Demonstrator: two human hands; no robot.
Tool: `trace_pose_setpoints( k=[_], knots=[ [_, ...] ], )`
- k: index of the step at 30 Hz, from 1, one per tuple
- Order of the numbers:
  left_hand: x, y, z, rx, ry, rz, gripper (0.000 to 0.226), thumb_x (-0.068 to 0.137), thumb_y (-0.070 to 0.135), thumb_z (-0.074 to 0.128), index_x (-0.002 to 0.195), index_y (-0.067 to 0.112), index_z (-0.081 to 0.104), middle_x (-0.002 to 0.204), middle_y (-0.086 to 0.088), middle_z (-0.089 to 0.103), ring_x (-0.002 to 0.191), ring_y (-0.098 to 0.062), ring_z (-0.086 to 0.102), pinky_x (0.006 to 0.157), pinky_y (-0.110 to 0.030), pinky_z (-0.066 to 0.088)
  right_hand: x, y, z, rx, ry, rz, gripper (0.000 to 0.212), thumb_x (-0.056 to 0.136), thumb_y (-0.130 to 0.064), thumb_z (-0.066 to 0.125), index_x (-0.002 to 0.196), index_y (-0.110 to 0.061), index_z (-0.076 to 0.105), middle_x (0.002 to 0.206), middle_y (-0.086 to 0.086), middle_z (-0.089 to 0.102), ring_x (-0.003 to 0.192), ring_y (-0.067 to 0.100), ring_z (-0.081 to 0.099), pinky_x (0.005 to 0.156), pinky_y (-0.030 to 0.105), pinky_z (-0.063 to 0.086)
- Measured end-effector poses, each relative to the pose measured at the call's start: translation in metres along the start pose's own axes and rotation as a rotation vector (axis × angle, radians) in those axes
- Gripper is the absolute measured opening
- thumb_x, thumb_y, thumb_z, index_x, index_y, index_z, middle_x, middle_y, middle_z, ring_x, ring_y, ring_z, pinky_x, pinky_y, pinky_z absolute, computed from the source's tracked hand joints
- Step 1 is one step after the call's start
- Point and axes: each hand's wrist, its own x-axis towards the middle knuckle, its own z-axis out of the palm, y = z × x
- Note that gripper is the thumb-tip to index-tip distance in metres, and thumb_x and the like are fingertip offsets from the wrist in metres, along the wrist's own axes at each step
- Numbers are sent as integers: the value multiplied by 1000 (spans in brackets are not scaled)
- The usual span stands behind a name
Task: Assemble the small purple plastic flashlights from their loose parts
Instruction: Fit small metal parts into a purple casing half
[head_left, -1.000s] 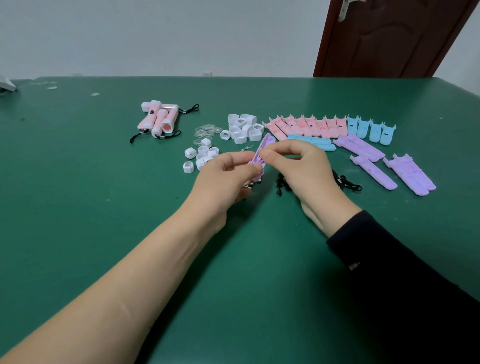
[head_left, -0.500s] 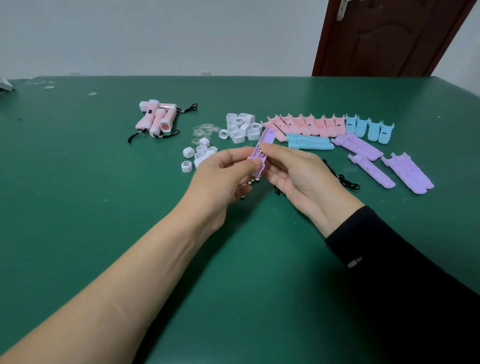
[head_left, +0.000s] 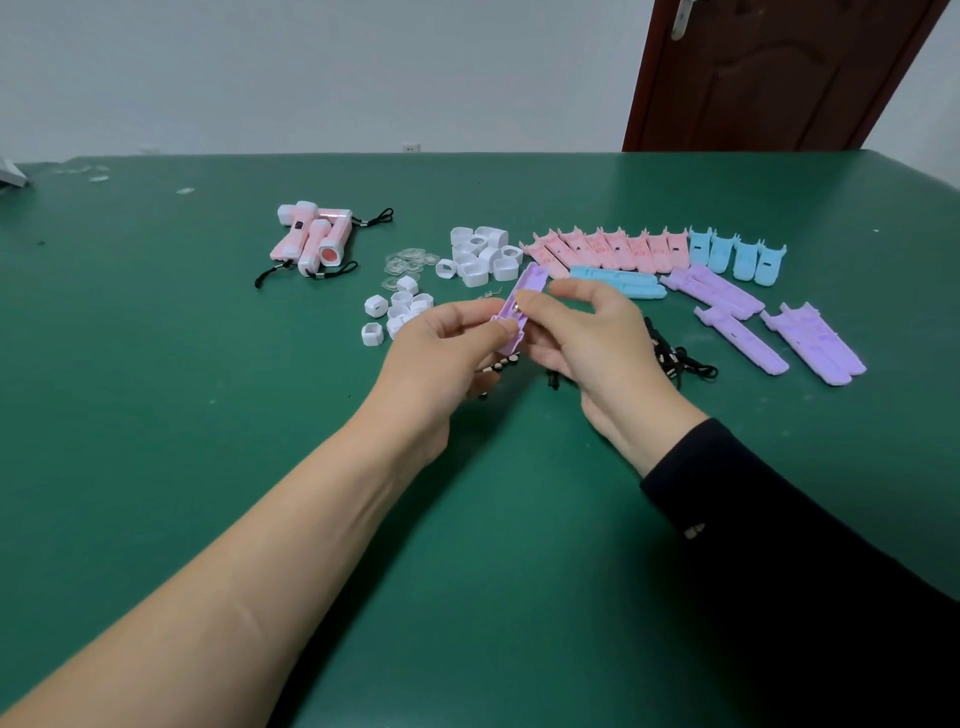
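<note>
Purple flashlight shell (head_left: 525, 289) sits above the green table (head_left: 208, 415), held between my hands. My left hand (head_left: 447, 358) grips its near end and my right hand (head_left: 587, 338) pinches its middle. Its long axis runs from near-left to far-right, with the wide end away from me. Beyond lie white caps (head_left: 480, 254). Loose purple halves (head_left: 810, 343) are at right, then four blue halves (head_left: 735, 254) in a row. Three finished pink flashlights (head_left: 314, 239) are far left.
</note>
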Motion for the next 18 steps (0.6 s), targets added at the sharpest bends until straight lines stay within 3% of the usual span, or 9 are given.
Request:
trace_pose_setpoints(
  k=[2,6,9,13,18],
  knots=[
    [0,0,0,9,6,-4,22,90,13,66,111,13,71,86,-3,69,62,-3,58,61,-19,44,-1,2,1,-194,28,-151,18,85,-19,68,95,-25,55,73,-4,74,67,12,71,65,28,57],
    [1,-1,-1,53,45,38,20,90,13,67,109,12,70,92,-5,73,71,-3,63,59,-17,47,-5,4,3,-532,8,-417,20,92,-19,60,77,-31,55,77,-13,66,78,15,67,76,35,54],
    [1,-1,-1,102,53,84,18,91,13,66,108,11,69,98,-10,74,77,-5,65,57,-16,48,-2,4,3,-483,-8,-371,22,93,-16,58,76,-30,56,79,-13,64,81,18,67,74,33,56],
    [0,-1,0,153,60,131,15,91,12,66,105,12,70,94,-9,75,78,-7,66,56,-16,47,-1,4,4,-373,-34,-244,20,94,-15,57,77,-26,58,82,-1,67,69,14,63,56,24,54],
    [1,-1,-1,141,54,122,17,90,12,66,106,11,70,94,-8,75,77,-4,66,53,-13,47,-2,4,6,-356,-14,-270,20,95,-15,55,78,-25,57,91,6,69,81,25,66,62,31,57]
  ],
)
